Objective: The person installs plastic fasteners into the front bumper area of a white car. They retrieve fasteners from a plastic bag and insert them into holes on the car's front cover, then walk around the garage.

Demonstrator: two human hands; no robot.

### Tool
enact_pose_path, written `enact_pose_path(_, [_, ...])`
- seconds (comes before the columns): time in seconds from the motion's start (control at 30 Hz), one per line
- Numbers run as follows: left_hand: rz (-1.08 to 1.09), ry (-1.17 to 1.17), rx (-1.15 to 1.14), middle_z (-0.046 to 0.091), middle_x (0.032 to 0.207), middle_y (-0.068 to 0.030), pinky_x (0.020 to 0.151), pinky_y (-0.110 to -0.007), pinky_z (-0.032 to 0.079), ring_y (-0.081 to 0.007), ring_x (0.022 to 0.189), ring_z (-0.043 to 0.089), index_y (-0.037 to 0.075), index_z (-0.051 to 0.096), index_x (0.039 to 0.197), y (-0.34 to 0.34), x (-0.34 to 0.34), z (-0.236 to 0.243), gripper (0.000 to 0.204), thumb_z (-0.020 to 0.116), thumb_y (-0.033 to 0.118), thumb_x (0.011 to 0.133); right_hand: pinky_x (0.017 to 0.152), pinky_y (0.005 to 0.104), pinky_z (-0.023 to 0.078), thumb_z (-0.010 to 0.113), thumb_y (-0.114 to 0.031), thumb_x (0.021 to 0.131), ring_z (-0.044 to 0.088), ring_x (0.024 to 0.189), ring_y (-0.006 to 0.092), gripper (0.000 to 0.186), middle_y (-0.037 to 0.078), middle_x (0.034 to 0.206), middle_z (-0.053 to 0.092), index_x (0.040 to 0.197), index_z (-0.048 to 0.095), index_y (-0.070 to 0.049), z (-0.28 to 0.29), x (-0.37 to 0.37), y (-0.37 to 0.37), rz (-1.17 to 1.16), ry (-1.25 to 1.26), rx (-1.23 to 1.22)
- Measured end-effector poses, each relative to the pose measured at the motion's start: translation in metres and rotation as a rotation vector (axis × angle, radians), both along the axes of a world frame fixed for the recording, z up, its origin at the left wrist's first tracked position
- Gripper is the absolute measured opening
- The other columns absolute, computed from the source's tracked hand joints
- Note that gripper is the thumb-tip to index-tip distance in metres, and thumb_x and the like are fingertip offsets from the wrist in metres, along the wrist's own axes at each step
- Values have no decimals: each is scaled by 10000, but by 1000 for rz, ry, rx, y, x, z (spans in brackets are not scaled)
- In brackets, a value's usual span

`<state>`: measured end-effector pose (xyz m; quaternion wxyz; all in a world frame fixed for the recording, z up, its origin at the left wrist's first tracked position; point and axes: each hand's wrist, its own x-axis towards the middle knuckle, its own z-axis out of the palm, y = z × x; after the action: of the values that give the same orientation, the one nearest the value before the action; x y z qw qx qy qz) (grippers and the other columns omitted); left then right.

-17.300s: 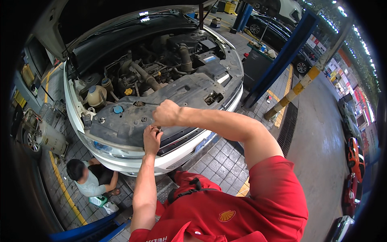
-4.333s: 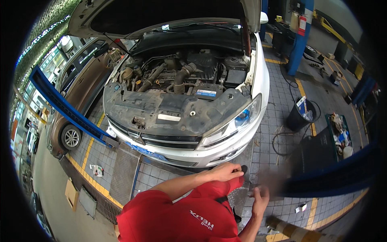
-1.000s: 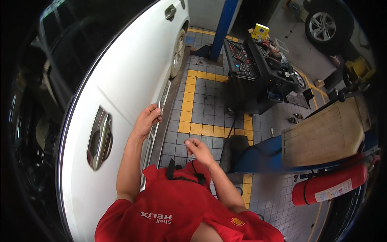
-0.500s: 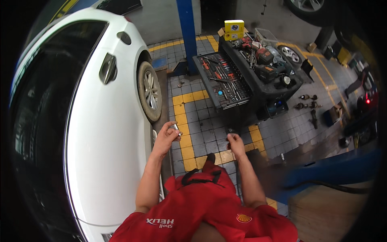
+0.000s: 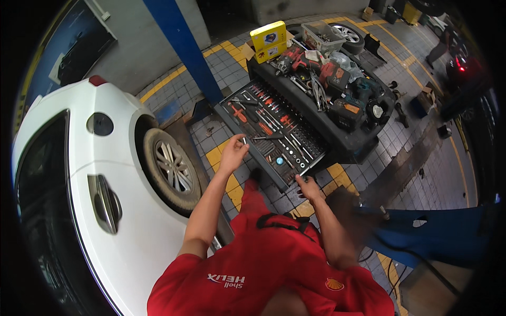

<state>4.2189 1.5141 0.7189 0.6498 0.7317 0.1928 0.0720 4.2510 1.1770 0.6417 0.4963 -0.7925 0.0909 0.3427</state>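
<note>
My left hand is raised by the near left edge of the open tool drawer. Its fingers pinch a small silver metal cylinder, mostly covered by the fingertips. My right hand is at the drawer's near right corner, thumb and fingers closed together. Whether it grips the drawer's edge or a small dark piece cannot be made out. In the drawer lie orange-handled pliers, screwdrivers, rows of sockets and bits, and a small round light-blue piece.
The black tool cart carries power tools, a yellow box and a clear bin. A white car stands close on my left. A blue post rises beyond; a blue lift beam lies at right.
I have come closer to the cart, and my view has turned right. Both hands are now beside the drawer. The silver cylinder is still in my left fingers.
</note>
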Motion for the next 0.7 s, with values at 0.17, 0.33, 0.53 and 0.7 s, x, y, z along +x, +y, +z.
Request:
enact_pose_path(0.17, [-100, 51, 446, 698, 828, -86, 739, -392, 535, -266, 783, 689, 122, 613, 1285, 60, 123, -19, 400, 722, 199, 907, 589, 382, 599, 667, -517, 949, 735, 785, 291, 779, 220, 1117, 706, 1402, 450, 79, -39, 5, 26, 25, -23, -196])
enact_pose_path(0.33, [-293, 154, 625, 737, 936, -117, 799, -491, 530, -363, 926, 694, 130, 621, 1268, 80, 218, -17, 400, 717, 222, 890, 1016, 453, 483, 587, -412, 969, 636, 1180, 454, 638, 334, 1224, 661, 1370, 507, 78, -21, -7, 43, -100, -4, -369])
enact_pose_path(0.53, [-448, 40, 827, 726, 1019, -130, 867, -473, 537, -359, 1012, 679, 138, 655, 1238, 73, 289, -48, 352, 670, 232, 899, 988, 429, 498, 563, -300, 1000, 664, 1141, 413, 469, 279, 1196, 695, 1357, 548, 5, 17, -17, 74, -265, -3, -343])
enact_pose_path(0.7, [-640, 88, 1028, 680, 1101, -148, 941, -471, 526, -354, 1094, 639, 110, 714, 1127, 71, 310, -65, 303, 738, 283, 879, 973, 429, 506, 551, -328, 1004, 678, 1110, 404, 484, 272, 1172, 703, 1367, 540, -8, 11, -20, 78, -270, 26, -455])
